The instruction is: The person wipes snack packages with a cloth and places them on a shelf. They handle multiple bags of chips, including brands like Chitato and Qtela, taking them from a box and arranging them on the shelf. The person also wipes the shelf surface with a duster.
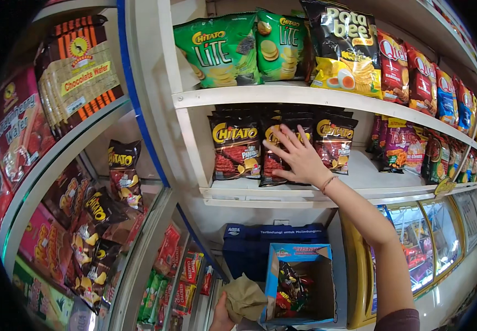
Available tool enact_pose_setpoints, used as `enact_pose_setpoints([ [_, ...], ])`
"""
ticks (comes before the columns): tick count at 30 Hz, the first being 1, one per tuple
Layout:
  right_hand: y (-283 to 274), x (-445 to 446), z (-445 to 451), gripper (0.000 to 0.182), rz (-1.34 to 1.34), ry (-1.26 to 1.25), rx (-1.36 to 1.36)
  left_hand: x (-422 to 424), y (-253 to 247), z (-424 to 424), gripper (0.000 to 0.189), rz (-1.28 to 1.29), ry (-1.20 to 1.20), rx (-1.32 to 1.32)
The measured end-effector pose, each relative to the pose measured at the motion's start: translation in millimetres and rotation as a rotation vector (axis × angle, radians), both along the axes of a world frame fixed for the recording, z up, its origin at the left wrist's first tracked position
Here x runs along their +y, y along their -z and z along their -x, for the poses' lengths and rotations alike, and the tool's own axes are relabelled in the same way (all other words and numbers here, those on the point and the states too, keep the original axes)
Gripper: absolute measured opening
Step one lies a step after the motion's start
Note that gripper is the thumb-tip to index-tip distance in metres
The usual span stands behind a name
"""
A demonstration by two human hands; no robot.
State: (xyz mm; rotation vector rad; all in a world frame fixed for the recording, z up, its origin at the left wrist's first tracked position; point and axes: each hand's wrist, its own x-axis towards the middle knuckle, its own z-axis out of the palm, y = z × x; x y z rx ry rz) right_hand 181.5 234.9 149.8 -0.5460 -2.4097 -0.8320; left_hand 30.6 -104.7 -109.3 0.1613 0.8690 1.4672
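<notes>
My right hand [298,159] reaches up to the middle shelf, fingers spread over the front of a dark Chitato chip bag [269,170]. It seems to touch the bag without gripping it. Matching Chitato bags stand on either side, one at the left [236,148] and one at the right [334,145], with more behind them. Low in the view, my left hand [222,314] holds a crumpled olive-brown cloth [244,298]. Part of that hand is cut off by the bottom edge.
Green Chitato Lite bags [222,51] and a Potabee bag [346,49] fill the upper shelf. An open blue carton [269,285] of small packets stands below, by a gold-framed freezer [358,269]. At left, a glass cabinet [139,248] holds wafers and loose Chitato bags [124,173].
</notes>
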Motion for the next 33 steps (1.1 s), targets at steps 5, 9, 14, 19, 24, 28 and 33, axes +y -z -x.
enact_pose_setpoints([
  [5,10,19,3,0.076,-0.059,0.025,-0.05,-20,23,-11,0.053,0.141,-0.219,-0.13],
  [9,11,16,3,0.076,-0.062,0.025,-0.055,-45,19,-23,0.052,0.061,-0.237,-0.034],
  [14,-9,-39,38,0.07,0.065,-0.102,0.125,-75,-13,-40,0.053,0.151,-0.329,-0.012],
  [19,-19,-147,141,0.068,0.642,-0.868,0.335,-97,-17,-51,0.053,0.105,-0.408,-0.076],
  [24,29,-144,287,0.083,1.077,-0.652,0.716,-109,-20,-60,0.055,0.008,-0.481,-0.22],
  [28,31,-151,349,0.074,1.324,-0.502,0.799,-139,8,-61,0.055,0.009,-0.636,-0.282],
  [33,36,-147,370,0.05,1.289,-0.578,0.995,-168,32,-55,0.049,-0.048,-0.71,-0.261],
])
